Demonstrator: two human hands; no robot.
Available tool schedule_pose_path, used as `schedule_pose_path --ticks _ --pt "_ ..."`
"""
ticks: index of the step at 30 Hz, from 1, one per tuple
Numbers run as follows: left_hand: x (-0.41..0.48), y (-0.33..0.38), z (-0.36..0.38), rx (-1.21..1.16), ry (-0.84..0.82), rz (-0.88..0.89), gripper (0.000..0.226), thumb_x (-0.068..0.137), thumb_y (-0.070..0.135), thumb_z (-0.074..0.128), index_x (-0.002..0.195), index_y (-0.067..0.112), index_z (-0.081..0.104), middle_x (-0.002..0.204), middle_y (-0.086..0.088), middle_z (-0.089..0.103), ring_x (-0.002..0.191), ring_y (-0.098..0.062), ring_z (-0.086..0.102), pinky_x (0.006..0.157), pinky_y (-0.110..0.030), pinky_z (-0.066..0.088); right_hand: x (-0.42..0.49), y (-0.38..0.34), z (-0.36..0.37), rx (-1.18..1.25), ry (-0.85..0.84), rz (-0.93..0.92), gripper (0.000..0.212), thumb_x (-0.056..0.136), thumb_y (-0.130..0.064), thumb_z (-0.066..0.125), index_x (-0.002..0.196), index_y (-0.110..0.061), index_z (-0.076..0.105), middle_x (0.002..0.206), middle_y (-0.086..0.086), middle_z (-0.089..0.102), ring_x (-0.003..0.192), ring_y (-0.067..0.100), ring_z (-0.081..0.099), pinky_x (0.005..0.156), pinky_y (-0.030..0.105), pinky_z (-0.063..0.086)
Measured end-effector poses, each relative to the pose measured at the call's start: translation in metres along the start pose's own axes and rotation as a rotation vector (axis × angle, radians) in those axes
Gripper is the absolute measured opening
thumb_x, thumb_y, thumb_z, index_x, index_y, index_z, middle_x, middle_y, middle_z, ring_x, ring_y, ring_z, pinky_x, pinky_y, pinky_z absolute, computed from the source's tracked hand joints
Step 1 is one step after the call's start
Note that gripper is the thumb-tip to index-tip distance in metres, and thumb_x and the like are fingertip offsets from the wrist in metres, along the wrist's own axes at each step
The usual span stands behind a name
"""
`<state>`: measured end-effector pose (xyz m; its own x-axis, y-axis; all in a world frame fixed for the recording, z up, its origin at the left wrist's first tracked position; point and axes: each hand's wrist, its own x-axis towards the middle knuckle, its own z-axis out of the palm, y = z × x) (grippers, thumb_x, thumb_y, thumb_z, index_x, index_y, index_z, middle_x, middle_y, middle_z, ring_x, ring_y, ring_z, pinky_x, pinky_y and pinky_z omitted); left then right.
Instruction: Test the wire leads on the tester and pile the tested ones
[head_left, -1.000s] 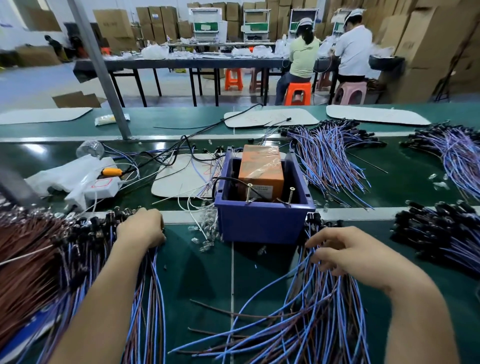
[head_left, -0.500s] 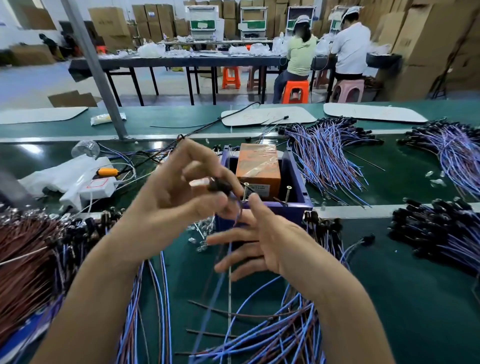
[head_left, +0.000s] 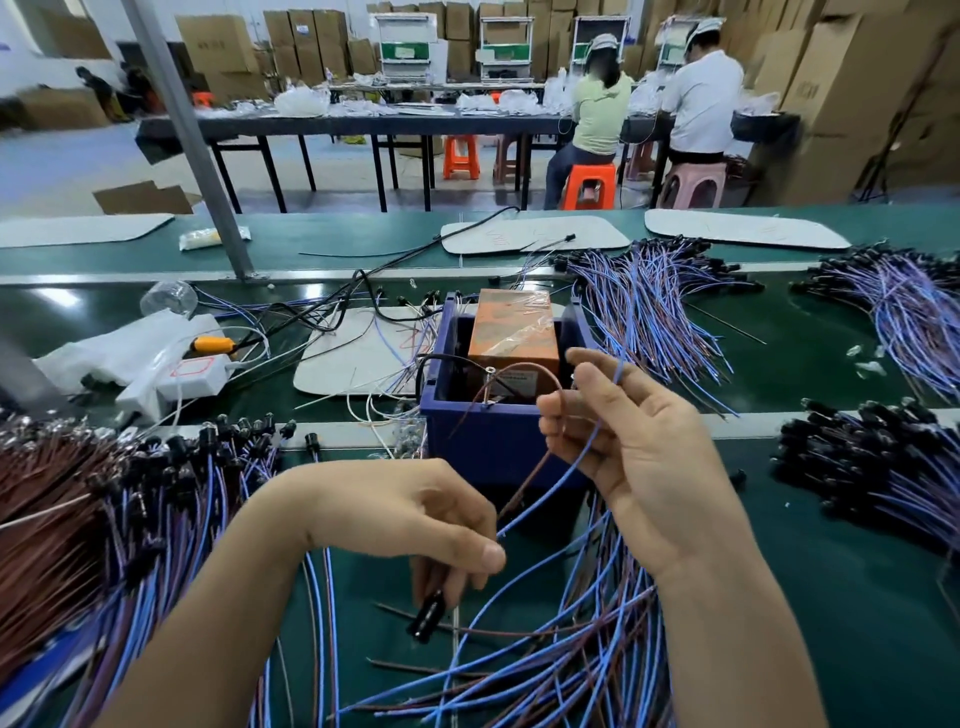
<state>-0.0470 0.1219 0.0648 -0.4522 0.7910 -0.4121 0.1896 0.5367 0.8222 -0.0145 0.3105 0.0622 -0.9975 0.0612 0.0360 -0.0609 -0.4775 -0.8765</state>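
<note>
While our left hand (head_left: 415, 530) hung low over the dark green table (head_left: 831, 597), its fingers (head_left: 483, 556) were clenched on a thin wire lead (head_left: 540, 493) of one blue and one brown strand. They pinched it just above its black cylindrical plug (head_left: 428, 616), which pointed downward below the hand.

Our right hand (head_left: 639, 457) was raised in front of the deep blue plastic bin (head_left: 493, 447). Its curled fingers (head_left: 566, 415) grasped both strands of the same lead, so the lead ran slanting from one hand up to the other. The blue strand stuck up past the forefinger. The brown strand arched over the near edge of the bin, close to a small metal post (head_left: 488, 371); we could not tell whether it touched the post.

Inside the bin stood the tester (head_left: 514, 332), an orange box wrapped in clear film.

A heap of brown and blue leads (head_left: 104, 519) with black plugs lay at our left. A looser spread of blue leads (head_left: 571, 665) lay on the table beneath our right wrist. A third pile (head_left: 883, 467) sat at the right, its black plugs bunched together. A fanned bundle (head_left: 649, 312) lay beyond the bin.

Left of the bin we saw a white power adapter (head_left: 192, 374) with an orange-handled tool (head_left: 213, 343) beside it.
</note>
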Motion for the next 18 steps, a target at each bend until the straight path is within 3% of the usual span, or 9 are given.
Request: schedule_pose_path --ticks 3,6,9,12,18 --pt "0.004 -0.004 0.0 0.11 0.023 -0.072 0.027 0.09 0.037 0.059 0.091 0.01 0.065 0.08 -0.004 0.07 0.076 -0.016 0.064 0.075 -0.023 0.05 0.0 0.004 0.006 -0.061 -0.003 -0.018 0.023 0.071 -0.022 0.061 0.089 -0.011 0.07 0.054 0.0 0.058 0.045 0.009 0.054 0.047 0.018 0.048" --pt "0.009 -0.006 -0.002 0.113 0.226 0.031 0.02 0.092 0.032 0.059 0.097 0.014 0.065 0.089 -0.006 0.073 0.077 -0.012 0.062 0.079 -0.025 0.05 -0.002 0.004 0.007 -0.087 -0.015 -0.02 0.019 0.075 -0.028 0.06 0.079 -0.014 0.073 0.053 -0.001 0.039 0.038 0.009 0.035 0.038 0.018 0.028" --pt "0.011 -0.004 -0.004 -0.304 0.53 0.249 0.037 0.086 0.031 0.052 0.118 0.015 0.061 0.101 -0.007 0.073 0.073 -0.014 0.062 0.072 -0.024 0.053 -0.004 0.001 0.004 -0.184 -0.091 0.016 0.03 0.079 -0.038 0.057 0.076 -0.011 0.071 0.052 -0.003 0.026 0.037 0.006 0.019 0.038 0.016 0.013" --pt "0.012 0.001 -0.007 -0.758 0.68 0.396 0.042 0.085 0.032 0.047 0.118 0.009 0.06 0.108 -0.013 0.071 0.065 -0.015 0.062 0.058 -0.022 0.052 -0.006 -0.001 0.003 -0.326 -0.146 0.1 0.054 0.079 -0.058 0.046 0.074 -0.009 0.069 0.059 0.005 0.014 0.043 0.01 0.012 0.039 0.015 0.012" --pt "0.012 0.004 -0.011 -0.952 0.84 0.408 0.038 0.082 0.027 0.05 0.11 0.005 0.063 0.104 -0.014 0.073 0.054 -0.008 0.058 0.052 -0.015 0.048 -0.004 0.005 -0.003 -0.686 -0.308 0.177 0.055 0.099 -0.042 0.038 0.067 -0.01 0.069 0.045 -0.004 0.023 0.039 0.009 0.018 0.038 0.016 0.019"
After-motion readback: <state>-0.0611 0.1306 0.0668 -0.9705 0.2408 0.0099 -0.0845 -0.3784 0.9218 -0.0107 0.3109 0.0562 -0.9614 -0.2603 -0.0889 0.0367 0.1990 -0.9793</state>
